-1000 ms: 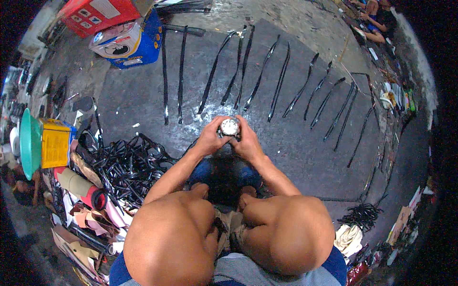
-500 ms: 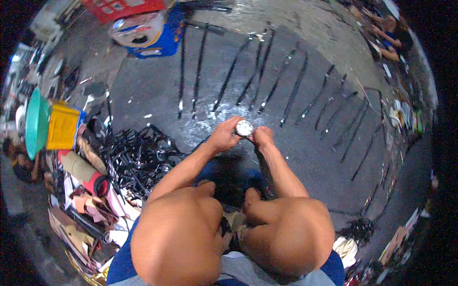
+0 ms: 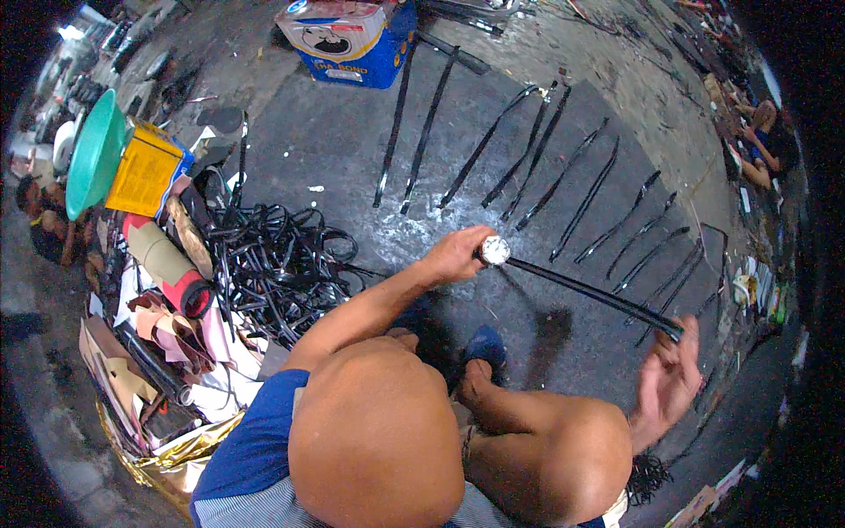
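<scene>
Dark mat (image 3: pixel 308 141): loose strips (image 3: pixel 430 123), tangled pile (image 3: pixel 273 264) near left hand (image 3: pixel 458 253).

A black strip (image 3: pixel 590 294) runs straight from a round white-faced piece (image 3: pixel 495 250).

The blue-and-white box (image 3: pixel 354 55) is bearing pale lettering; the yellow container (image 3: pixel 144 169) is showing dark print too small to read.

Prob. wkshp: blk strips (image 3: pixel 429 132) laid in row, w/ cut scraps (image 3: pixel 167 330) nearby.
</scene>
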A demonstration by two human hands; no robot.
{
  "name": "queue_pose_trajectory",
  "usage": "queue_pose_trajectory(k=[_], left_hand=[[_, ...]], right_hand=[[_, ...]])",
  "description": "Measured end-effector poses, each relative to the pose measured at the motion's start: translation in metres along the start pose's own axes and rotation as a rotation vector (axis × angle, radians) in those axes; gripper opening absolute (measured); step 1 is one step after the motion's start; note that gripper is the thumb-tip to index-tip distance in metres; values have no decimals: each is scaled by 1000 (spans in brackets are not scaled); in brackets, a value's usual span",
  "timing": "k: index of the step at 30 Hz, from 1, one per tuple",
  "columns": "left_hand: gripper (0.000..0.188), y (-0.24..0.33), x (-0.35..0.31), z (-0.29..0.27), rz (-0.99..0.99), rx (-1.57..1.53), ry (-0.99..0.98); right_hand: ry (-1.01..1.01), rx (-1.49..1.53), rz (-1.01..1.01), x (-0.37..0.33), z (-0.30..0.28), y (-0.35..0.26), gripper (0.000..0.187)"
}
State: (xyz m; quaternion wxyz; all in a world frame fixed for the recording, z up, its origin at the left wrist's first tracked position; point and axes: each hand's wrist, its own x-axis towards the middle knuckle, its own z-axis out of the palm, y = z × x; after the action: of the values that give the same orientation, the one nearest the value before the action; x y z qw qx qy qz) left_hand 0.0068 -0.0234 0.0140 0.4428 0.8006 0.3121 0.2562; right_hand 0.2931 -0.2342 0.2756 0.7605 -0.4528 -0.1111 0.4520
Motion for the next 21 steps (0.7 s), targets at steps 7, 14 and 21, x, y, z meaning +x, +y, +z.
queue_pose_trajectory(k=[7,14,21], left_hand=[[66,3,7,-13,-90,-6,-132],[61,-44,-70,-112,-468,518,631],[44,-105,-154,-176,-663,695,589]], right_hand=[[-270,170,-417,-49,-3,-104,44],[376,-448,-656,108,-59,-169,26],[577,-289,-1009,140,-130,-248,29]])
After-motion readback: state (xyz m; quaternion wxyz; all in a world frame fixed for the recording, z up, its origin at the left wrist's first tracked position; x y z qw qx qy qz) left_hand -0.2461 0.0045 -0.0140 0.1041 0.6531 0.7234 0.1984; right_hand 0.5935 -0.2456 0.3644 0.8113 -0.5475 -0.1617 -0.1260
